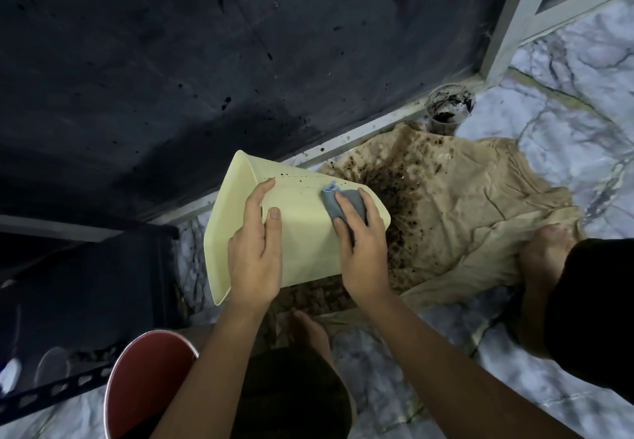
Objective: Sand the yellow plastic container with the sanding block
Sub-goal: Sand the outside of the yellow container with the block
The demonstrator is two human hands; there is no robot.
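Left hand gripping yellow container, right hand clutching grey sanding block against it.

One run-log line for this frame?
step: sanding | left hand: holds yellow container | right hand: presses grey sanding block on its side

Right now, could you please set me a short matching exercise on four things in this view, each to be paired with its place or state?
Column one:
1. yellow container
2. grey sanding block
3. red bucket
4. beige cloth

Column two:
A. spread on the floor, spattered with dark stains
B. standing at the lower left, beside the left forearm
C. tilted on its side, gripped at the rim by the left hand
D. pressed against the yellow wall under the right hand

Pairs: 1-C, 2-D, 3-B, 4-A
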